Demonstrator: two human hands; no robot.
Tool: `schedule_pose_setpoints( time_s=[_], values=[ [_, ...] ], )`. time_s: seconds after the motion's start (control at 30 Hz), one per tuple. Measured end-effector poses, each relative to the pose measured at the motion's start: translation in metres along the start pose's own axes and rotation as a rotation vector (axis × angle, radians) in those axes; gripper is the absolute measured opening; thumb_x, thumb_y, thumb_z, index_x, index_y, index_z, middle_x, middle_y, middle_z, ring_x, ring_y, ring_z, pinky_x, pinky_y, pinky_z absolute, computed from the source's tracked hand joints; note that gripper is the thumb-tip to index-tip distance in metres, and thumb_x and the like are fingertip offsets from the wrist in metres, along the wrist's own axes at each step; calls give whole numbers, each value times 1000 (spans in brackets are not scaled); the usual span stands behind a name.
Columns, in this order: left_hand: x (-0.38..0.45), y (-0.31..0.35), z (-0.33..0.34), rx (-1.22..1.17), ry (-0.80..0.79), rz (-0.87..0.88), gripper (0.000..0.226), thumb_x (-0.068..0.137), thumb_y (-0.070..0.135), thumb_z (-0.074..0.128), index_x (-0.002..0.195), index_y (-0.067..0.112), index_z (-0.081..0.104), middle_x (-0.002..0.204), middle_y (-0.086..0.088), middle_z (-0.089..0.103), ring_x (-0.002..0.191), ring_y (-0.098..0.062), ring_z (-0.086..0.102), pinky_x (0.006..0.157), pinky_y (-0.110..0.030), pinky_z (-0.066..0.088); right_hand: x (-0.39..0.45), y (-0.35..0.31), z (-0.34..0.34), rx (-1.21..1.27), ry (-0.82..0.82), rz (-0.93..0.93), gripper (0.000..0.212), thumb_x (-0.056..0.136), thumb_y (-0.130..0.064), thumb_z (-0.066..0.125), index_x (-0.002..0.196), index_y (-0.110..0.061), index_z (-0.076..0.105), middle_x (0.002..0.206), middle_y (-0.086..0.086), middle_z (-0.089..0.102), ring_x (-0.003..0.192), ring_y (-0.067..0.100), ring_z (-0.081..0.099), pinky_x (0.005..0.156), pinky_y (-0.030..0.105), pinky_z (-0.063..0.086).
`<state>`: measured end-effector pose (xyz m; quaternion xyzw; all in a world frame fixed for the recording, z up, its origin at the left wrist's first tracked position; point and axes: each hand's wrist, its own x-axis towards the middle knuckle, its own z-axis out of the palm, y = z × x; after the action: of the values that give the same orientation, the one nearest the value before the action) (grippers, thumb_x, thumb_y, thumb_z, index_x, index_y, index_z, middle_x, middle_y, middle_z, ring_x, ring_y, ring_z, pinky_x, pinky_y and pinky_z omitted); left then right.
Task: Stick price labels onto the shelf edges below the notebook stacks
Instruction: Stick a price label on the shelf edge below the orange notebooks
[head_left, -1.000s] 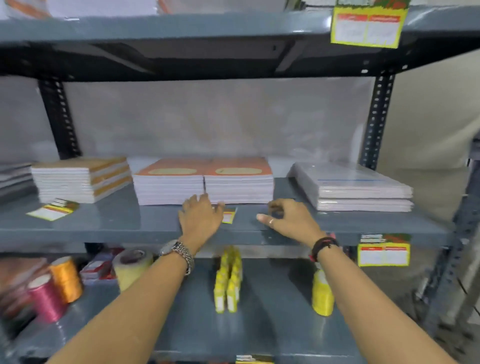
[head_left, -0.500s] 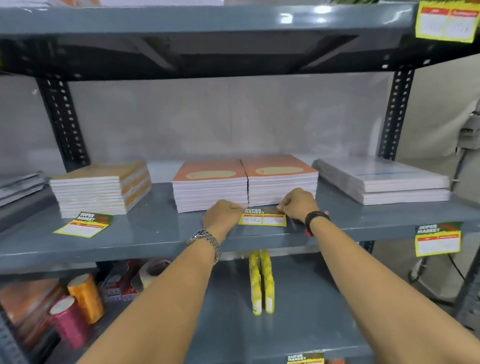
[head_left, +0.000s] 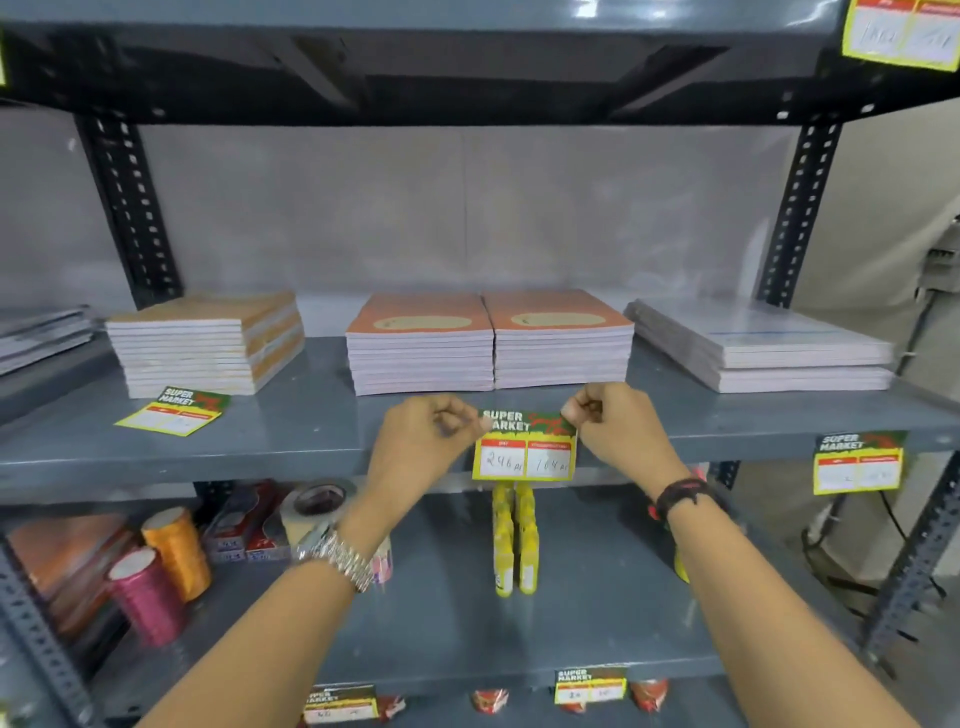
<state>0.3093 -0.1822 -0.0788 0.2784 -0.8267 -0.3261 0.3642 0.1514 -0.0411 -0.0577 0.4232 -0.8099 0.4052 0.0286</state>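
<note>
1. Far left of my fingers, one loose price label (head_left: 173, 411) lies flat on the shelf (head_left: 218, 441), just in front of the tan notebook stack (head_left: 208, 343).
2. My left hand (head_left: 421, 447) has its fingers pinched shut on the top left corner of the middle price label (head_left: 524, 447).
3. That label hangs between my two hands, over the shelf edge (head_left: 182, 473), below the twin orange notebook stacks (head_left: 491, 343). It's thin card or paper, I'd judge: light, floppy, easy to crease, so the top corners are the right hold.
4. My right hand (head_left: 618, 431) is pinched shut on the top right corner.
5. Right of my fingers, a grey notebook stack (head_left: 758, 348), with a stuck label (head_left: 857, 462) on the edge beneath it.
6. Count: four full stacks on this shelf, three labels at this level; a fourth label (head_left: 901, 31) on the shelf above.
</note>
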Motion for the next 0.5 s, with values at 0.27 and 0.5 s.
schedule_pose_setpoints(
  time_s=[0.27, 0.5],
  values=[
    [-26, -13, 6, 174, 53, -14, 20, 69, 47, 76, 66, 29, 70, 57, 16, 65, 53, 4, 57, 54, -22, 45, -24, 11, 23, -111, 44, -119, 22, 77, 3, 54, 72, -17, 58, 80, -4, 56, 83, 13, 44, 67, 24, 35],
    [-23, -11, 8, 236, 90, -39, 21, 70, 48, 75, 70, 27, 73, 59, 14, 65, 61, 0, 61, 52, -19, 42, -26, 16, 28, -160, 97, -154, 10, 82, -9, 58, 79, -17, 62, 83, -5, 58, 82, 11, 45, 57, 17, 30]
  ],
)
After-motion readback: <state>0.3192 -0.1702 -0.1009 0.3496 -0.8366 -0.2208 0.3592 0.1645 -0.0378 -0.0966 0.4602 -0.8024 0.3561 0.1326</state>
